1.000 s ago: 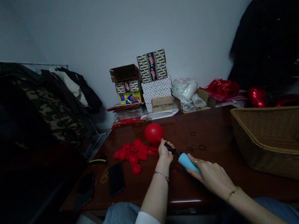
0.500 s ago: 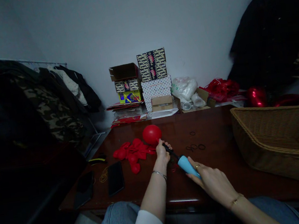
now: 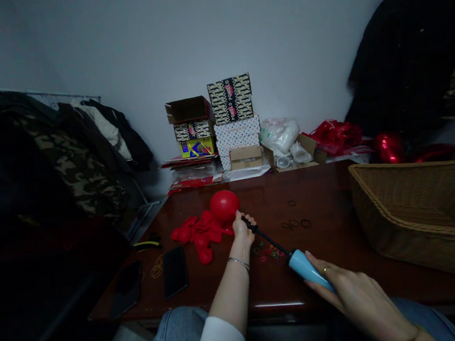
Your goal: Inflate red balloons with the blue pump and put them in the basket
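A small red balloon (image 3: 224, 205), partly inflated, sits on the nozzle end of a hand pump. My left hand (image 3: 241, 229) is closed around the balloon's neck and the pump's black tip. The pump's thin black rod runs back to its light blue handle (image 3: 304, 266), which my right hand (image 3: 359, 294) grips near the table's front edge. A heap of flat red balloons (image 3: 196, 234) lies just left of my left hand on the dark wooden table (image 3: 328, 235).
A big wicker basket (image 3: 421, 212) takes up the table's right side. Two dark phones (image 3: 175, 271) and rubber bands (image 3: 295, 222) lie on the table. Stacked boxes (image 3: 234, 122), bags and red foil balloons (image 3: 390, 147) line the back wall. Clothes hang on a rack at left.
My right hand has pulled the blue handle back toward me, drawing the black rod out longer. The balloon and my left hand have shifted slightly left.
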Available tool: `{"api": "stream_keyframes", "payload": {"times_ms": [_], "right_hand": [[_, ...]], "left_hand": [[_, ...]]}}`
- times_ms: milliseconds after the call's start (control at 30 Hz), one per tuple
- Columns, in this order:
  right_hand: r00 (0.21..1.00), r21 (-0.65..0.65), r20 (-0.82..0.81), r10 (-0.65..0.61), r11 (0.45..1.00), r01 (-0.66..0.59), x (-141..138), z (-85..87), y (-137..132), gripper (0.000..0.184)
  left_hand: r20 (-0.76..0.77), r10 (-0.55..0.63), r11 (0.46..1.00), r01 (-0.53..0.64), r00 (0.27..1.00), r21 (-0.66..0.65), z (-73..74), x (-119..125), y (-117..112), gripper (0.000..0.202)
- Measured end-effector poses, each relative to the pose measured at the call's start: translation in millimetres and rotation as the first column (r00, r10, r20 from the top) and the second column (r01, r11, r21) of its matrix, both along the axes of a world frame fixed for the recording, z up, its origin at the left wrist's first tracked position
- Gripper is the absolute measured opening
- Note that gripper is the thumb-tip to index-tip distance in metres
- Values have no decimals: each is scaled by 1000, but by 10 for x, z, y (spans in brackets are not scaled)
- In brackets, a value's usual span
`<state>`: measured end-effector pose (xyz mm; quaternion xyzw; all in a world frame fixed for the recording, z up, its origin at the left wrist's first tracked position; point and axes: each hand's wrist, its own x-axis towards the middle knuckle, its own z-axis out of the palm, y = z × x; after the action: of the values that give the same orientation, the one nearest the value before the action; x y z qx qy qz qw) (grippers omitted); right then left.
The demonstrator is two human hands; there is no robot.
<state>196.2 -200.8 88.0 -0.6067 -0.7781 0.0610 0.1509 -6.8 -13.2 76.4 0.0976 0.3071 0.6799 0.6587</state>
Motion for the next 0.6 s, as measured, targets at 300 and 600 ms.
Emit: {"api": "stream_keyframes", "payload": {"times_ms": [300, 600], "right_hand": [[995, 0, 99, -12, 1000, 12, -487, 234, 433, 51], [995, 35, 99, -25, 999, 22, -551, 88, 456, 53]], "left_hand": [[-46, -34, 999, 33, 998, -27, -13, 170, -69, 26], [-70, -30, 999, 28, 997, -29, -24, 77, -41, 27]]}}
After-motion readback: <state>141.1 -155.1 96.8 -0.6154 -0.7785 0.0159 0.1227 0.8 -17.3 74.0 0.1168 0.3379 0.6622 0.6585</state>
